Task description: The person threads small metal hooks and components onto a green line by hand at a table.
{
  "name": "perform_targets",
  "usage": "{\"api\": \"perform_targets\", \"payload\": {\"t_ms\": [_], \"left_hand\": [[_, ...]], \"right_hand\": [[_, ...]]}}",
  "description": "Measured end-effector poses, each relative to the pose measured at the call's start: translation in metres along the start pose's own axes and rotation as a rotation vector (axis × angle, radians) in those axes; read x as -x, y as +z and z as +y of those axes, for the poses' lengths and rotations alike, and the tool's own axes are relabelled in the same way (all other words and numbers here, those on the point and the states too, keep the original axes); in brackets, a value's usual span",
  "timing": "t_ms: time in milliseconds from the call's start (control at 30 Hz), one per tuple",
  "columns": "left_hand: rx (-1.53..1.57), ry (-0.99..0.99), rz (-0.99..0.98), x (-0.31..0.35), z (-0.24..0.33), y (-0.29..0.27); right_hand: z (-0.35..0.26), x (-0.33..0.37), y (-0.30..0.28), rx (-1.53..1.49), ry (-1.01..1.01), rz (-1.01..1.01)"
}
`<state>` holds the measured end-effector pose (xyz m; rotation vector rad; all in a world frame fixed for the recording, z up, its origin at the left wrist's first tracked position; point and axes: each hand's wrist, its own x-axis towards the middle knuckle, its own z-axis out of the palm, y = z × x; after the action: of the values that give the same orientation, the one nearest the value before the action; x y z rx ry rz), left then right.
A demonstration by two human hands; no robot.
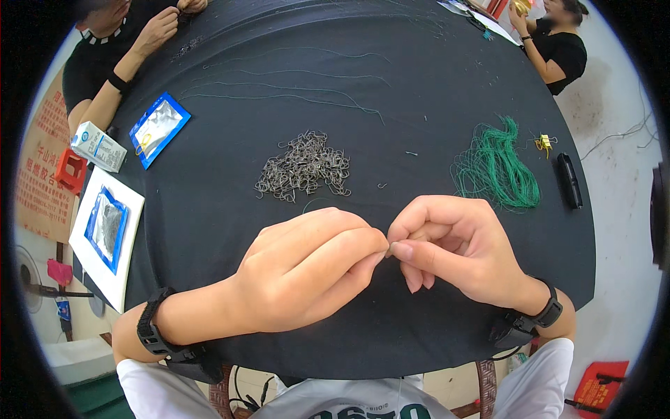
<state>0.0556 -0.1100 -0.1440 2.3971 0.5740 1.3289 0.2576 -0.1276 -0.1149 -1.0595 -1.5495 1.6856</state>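
Observation:
My left hand [307, 269] and my right hand [464, 251] meet above the near part of the black table, fingertips touching. Both are closed in a pinch. Whatever sits between the fingertips is too small and hidden to name. Just beyond my left hand, a short curve of green line [315, 200] shows against the cloth. A heap of metal fish hooks [303, 167] lies past the hands, with one loose hook [382, 186] to its right. Behind my right hand spreads a bundle of green line [504, 171].
Several green strands [279, 87] stretch across the far table. A yellow clip [544, 143] and black marker [569, 181] lie right. At left are a blue-edged packet [159, 130], a small carton [99, 146] and a white board [129, 230] bearing another packet [107, 229]. Two people sit opposite.

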Motion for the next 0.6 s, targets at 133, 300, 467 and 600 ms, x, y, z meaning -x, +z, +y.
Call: {"api": "perform_targets", "payload": {"t_ms": [133, 300, 467, 600], "left_hand": [[-0.010, 0.010, 0.002, 0.0007, -0.0003, 0.0005], [-0.029, 0.034, -0.013, -0.0002, -0.0016, -0.0009], [-0.041, 0.075, -0.017, 0.0005, -0.0053, -0.0006], [-0.041, 0.039, -0.014, 0.0009, -0.0010, -0.0005]], "right_hand": [[0.0021, 0.0004, 0.0006, 0.002, -0.011, 0.008], [0.0024, -0.0001, 0.0007, -0.010, -0.019, 0.015], [0.0024, -0.0006, 0.0001, -0.010, -0.004, 0.003], [0.0022, -0.0006, -0.0003, -0.027, 0.008, -0.003]]}}
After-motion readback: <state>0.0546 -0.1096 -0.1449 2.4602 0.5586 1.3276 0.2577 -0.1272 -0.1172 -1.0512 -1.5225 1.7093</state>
